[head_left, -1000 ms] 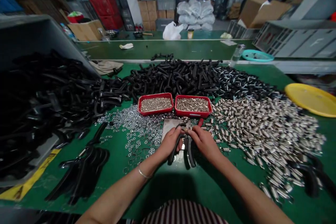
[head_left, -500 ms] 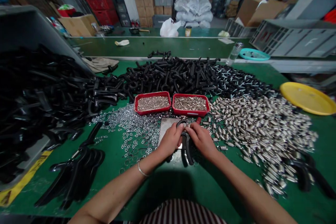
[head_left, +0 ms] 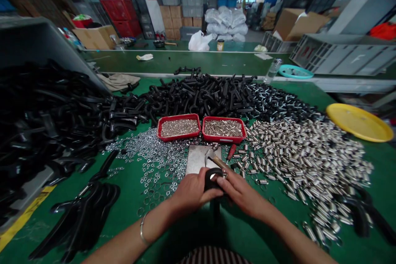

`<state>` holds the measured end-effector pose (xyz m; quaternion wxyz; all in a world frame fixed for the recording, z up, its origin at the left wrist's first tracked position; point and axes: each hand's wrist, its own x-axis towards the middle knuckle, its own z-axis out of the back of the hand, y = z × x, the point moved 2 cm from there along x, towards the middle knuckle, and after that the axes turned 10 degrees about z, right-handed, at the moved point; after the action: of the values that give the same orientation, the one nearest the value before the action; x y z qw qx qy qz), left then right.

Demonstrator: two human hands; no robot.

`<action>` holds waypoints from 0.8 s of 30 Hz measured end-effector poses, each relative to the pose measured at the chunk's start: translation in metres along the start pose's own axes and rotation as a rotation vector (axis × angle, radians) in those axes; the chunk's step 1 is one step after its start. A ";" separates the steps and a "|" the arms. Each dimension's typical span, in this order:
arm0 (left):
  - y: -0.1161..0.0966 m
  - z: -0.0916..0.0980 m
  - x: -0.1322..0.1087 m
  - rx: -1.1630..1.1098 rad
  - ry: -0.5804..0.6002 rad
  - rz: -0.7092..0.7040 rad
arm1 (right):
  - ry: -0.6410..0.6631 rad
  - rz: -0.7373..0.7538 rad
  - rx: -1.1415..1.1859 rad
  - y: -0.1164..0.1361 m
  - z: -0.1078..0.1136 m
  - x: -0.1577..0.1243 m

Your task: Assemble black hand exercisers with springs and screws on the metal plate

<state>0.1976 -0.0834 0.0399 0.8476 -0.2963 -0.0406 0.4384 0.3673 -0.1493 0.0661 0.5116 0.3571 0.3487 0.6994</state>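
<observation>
My left hand (head_left: 192, 189) is closed around a black handle part with a rounded, ring-like end (head_left: 212, 176), just in front of a small metal plate (head_left: 194, 160). My right hand (head_left: 243, 192) closes on the same part from the other side, thumb and fingers pressed to it. A small shiny metal piece (head_left: 225, 174) shows at the right fingertips; its kind is unclear. Beyond the hands, a hammer (head_left: 219, 162) with a wooden handle lies on the plate. A red-handled tool (head_left: 231, 152) rests to the plate's right.
Two red trays (head_left: 178, 137) of small metal parts stand behind the plate. Metal rings and nuts (head_left: 163, 161) spread left, springs (head_left: 291, 152) right. Black handles (head_left: 204, 95) heap at the back. Several assembled black pieces (head_left: 83, 214) lie front left. A yellow lid (head_left: 359, 121) sits far right.
Both hands have come down off the metal plate towards my body with the black handle part, which is turned differently. The hammer on the plate is now uncovered.
</observation>
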 end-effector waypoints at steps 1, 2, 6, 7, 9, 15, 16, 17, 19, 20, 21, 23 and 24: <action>0.001 -0.001 -0.005 0.034 0.043 -0.009 | 0.041 -0.019 -0.009 0.005 -0.002 -0.004; 0.002 -0.001 -0.010 0.062 0.073 -0.008 | 0.083 -0.048 -0.025 0.009 -0.003 -0.008; -0.003 -0.002 -0.022 0.131 0.084 0.020 | 0.166 -0.091 -0.132 0.015 -0.011 -0.009; -0.005 -0.002 -0.021 0.137 0.083 0.038 | 0.168 -0.072 -0.154 0.013 -0.012 -0.006; -0.005 0.001 -0.017 0.127 0.087 0.089 | 0.158 -0.019 -0.195 0.008 -0.014 0.002; 0.035 0.024 0.001 -0.174 0.025 0.171 | 0.005 0.066 -0.407 -0.025 -0.004 0.011; 0.046 0.029 0.001 -0.248 -0.001 0.213 | -0.027 0.048 -0.494 -0.032 -0.003 0.008; 0.057 0.033 0.001 -0.325 -0.009 0.258 | -0.045 0.033 -0.591 -0.038 -0.003 0.005; 0.071 0.038 0.002 -0.466 0.033 0.330 | -0.033 0.031 -0.779 -0.052 -0.009 0.000; 0.074 0.039 0.003 -0.518 0.069 0.347 | -0.020 0.030 -0.853 -0.058 -0.013 -0.001; 0.074 0.039 0.006 -0.552 0.101 0.348 | -0.012 0.027 -0.911 -0.064 -0.017 -0.001; 0.069 0.038 0.013 -0.561 0.123 0.323 | -0.005 0.033 -0.973 -0.072 -0.020 0.001; 0.065 0.038 0.018 -0.542 0.112 0.305 | -0.002 0.052 -0.966 -0.074 -0.018 0.003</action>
<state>0.1495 -0.0230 0.0326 0.6630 -0.5379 -0.0643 0.5167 0.3862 -0.1316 -0.0055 0.6017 0.0880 -0.0256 0.7934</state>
